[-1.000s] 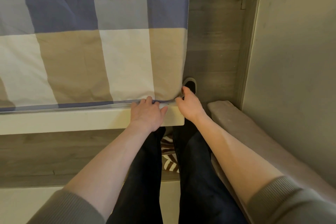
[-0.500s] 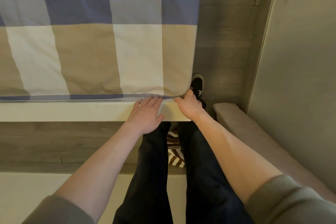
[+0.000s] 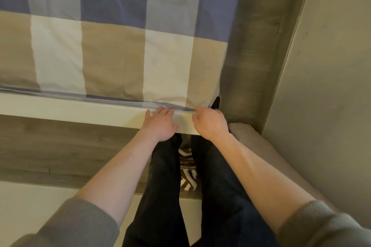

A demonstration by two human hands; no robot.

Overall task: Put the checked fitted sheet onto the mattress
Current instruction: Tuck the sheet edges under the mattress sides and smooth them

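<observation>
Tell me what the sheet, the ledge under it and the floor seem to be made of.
Sheet: woven fabric, probably cotton, matte; fine creases show. Ledge: smooth, cream, faintly glossy, perhaps painted wood or laminate. Floor: grey planks with grain and seams, wood or laminate.

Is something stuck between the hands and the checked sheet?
No, nothing visible. The left hand lies flat with fingertips at the hem of the blue, beige and white checked fitted sheet, and the right hand pinches that hem at the corner.
</observation>
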